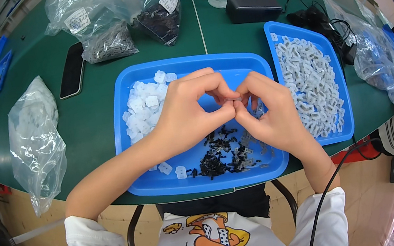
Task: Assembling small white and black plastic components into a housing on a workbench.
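Blue tray (128, 129) rim rings both hands (235, 103); little room.

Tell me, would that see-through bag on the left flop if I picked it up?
Probably. The clear bag looks thin and crinkled, so it would likely sag and feel light. It slumps over the table edge, so a small push might slide it off.

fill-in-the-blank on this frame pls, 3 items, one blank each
1. Both hands, left hand and right hand, meet over the big ____ tray.
2. The small black parts lie in that tray's ____ half.
3. The phone lies on the ____ table.

Missing words: blue; near; green
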A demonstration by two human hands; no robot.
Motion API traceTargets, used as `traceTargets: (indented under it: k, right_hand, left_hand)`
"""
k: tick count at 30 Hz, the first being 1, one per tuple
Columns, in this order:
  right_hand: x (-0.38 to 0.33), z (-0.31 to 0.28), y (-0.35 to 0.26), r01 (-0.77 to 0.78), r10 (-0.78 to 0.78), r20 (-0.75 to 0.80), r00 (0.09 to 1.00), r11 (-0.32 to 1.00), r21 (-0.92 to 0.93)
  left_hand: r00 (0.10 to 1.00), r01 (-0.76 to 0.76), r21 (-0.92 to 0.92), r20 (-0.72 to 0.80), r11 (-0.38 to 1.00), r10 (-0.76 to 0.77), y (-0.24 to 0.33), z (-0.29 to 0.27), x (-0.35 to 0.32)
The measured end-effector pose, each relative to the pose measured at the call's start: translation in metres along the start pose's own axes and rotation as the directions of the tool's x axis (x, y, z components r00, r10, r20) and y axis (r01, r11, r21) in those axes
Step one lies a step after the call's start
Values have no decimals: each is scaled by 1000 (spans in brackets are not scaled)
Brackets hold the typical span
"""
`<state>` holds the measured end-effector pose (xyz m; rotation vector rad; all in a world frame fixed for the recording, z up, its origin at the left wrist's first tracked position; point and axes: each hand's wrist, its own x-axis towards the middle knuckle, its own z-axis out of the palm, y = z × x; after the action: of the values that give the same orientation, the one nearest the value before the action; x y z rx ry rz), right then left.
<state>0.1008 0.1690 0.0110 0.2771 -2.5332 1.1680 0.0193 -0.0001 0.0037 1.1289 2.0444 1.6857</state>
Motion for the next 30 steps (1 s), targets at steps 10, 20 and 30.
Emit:
traceTargets:
  k: [10,20,30]
  right_hand:
    - [1,2,1,95,-98,-67,993,994,-49]
    - [5,-8,1,38,-48,-189,981,998,-58]
    - [1,-28,5,-97,144,230,962,974,-207]
  left_hand:
    - [999,-32,-52,-45,998,30,-4,2,-2]
    - [993,51,-333,-87,941,-84,-4,4,2]
    - [990,-42,-304,-144,952,-2,-4,-1,-4]
